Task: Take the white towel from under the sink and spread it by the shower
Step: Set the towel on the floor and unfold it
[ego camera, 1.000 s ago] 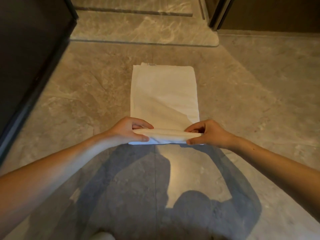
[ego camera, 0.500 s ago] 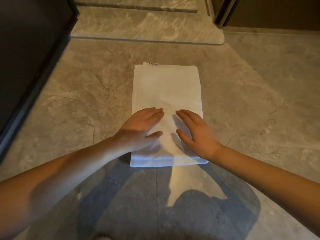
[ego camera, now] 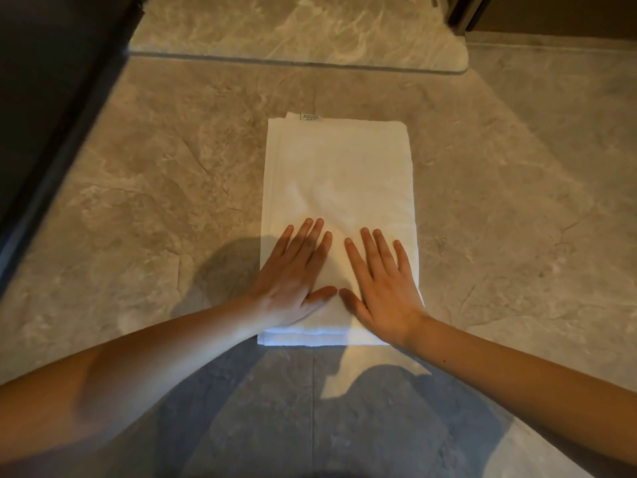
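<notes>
Both hands lie flat, fingers spread, gripping nothing: the left hand [ego camera: 293, 276] and right hand [ego camera: 382, 281] press side by side on the near end of the white towel [ego camera: 339, 181]. The towel rests folded on the stone floor [ego camera: 517, 201], its long axis running straight away from the hands toward the raised shower sill [ego camera: 296, 32]. Both hands sit equally near, so I judge any unfolding would go sideways.

Warm, dim light falls from behind the person, throwing a large soft shadow [ego camera: 310, 419] onto the marble floor [ego camera: 499, 201] near the bottom edge. Wide-angle distortion bends the frame's edges, and the forearms there look slightly blurred.
</notes>
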### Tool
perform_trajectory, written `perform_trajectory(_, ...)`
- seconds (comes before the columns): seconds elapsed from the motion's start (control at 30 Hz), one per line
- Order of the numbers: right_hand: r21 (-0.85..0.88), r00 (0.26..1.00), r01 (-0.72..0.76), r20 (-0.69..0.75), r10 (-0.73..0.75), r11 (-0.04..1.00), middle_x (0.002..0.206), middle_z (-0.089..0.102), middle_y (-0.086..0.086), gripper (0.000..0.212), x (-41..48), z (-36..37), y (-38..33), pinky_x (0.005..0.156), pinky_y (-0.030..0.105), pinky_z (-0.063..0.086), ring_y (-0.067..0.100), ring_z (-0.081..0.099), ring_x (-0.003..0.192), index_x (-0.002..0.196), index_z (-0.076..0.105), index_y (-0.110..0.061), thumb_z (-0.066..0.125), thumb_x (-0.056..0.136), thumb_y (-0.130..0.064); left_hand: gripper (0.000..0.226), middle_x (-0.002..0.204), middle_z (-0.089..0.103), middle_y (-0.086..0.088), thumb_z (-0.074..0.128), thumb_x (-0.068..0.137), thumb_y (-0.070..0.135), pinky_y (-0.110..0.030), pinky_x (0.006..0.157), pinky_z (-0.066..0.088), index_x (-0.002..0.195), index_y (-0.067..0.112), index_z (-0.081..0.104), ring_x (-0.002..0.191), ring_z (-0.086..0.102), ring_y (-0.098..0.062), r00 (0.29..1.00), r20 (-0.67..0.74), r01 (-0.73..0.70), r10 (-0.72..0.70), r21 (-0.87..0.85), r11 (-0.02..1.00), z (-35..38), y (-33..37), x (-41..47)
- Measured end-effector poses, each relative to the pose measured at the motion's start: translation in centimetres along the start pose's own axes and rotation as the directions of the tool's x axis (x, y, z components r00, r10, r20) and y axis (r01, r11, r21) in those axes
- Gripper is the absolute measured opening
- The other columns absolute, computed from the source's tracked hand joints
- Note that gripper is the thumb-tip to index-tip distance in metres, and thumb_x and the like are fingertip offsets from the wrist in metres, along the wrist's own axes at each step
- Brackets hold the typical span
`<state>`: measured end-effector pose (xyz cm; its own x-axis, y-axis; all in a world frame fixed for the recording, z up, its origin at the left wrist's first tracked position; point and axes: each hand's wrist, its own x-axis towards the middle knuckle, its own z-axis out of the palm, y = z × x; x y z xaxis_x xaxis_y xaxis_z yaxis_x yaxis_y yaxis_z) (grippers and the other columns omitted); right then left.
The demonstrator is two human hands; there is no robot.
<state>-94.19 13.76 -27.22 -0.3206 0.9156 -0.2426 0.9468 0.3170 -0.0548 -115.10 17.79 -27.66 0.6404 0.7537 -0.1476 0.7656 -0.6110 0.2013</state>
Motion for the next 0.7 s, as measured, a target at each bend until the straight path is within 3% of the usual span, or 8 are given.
perform_trajectory(0.23,-0.002,1.0,0.002,-0.012,-0.002,1.0,0.161,0.003,0.023,0.077,0.1,0.3,0.0,0.119,0.057,0.008,0.038,0.001,0.149,0.156,0.002,-0.014,0.019,0.097,-0.061,0.086,0.16,0.003,-0.022,0.025,0.094,0.062,-0.051,0.12,0.007,0.153,0.001,0.012,0.149,-0.003,-0.035,1.0,-0.015,-0.006,0.006,0.007,1.0,0.2,0.0,0.0)
perform_trajectory(0.43,-0.028,0.999,0.006,0.032,-0.005,1.0,0.161,-0.006,0.021,0.077,0.1,-0.3,-0.1,0.12,0.055,0.0,0.037,-0.009,0.148,0.155,-0.007,-0.015,0.011,0.097,-0.061,0.088,0.161,-0.001,-0.02,0.025,0.093,0.064,-0.046,0.121,0.0,0.153,0.004,0.007,0.149,-0.008,-0.031,0.999,0.015,-0.028,0.028,-0.012,1.0,0.0,-0.6,0.0)
perform_trajectory(0.57,0.012,0.998,0.024,0.052,-0.025,1.0,0.161,-0.01,0.02,0.076,0.2,-1.1,0.0,0.119,0.052,-0.006,0.035,-0.014,0.148,0.155,-0.01,-0.017,0.012,0.097,-0.06,0.085,0.162,0.009,-0.017,0.029,0.093,0.064,-0.045,0.121,0.005,0.152,0.005,0.019,0.15,0.001,-0.029,0.988,0.057,-0.142,0.14,0.033,0.989,-1.2,-2.7,-1.1)
perform_trajectory(0.7,0.126,0.994,0.113,-0.006,-0.113,0.986,0.162,0.002,0.019,0.075,-0.1,-2.5,-0.5,0.121,0.043,-0.006,0.034,-0.005,0.149,0.156,0.006,-0.011,0.029,0.099,-0.054,0.081,0.161,0.017,-0.01,0.042,0.091,0.064,-0.04,0.121,0.008,0.15,0.01,0.028,0.149,0.009,-0.024,0.978,0.063,-0.198,0.201,-0.041,0.979,-1.9,-4.4,-3.8)
